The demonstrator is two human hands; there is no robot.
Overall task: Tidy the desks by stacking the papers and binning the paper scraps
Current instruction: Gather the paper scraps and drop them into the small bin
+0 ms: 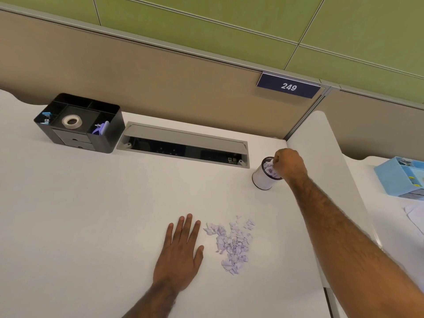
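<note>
A pile of small pale-lilac paper scraps [231,242] lies on the white desk [91,214]. My left hand [181,251] rests flat on the desk just left of the pile, fingers straight. My right hand [289,164] is over the mouth of a small clear cup-like bin [263,180] at the back right; its fingers are curled down into the cup among scraps. The bin holds more lilac scraps [269,169]. Whether the fingers still hold scraps is hidden.
A black desk organiser [80,122] with a tape roll stands at the back left. An open grey cable tray [183,145] runs along the back. A white divider [325,168] separates the neighbouring desk, where a light-blue organiser [399,177] and white papers [415,214] lie.
</note>
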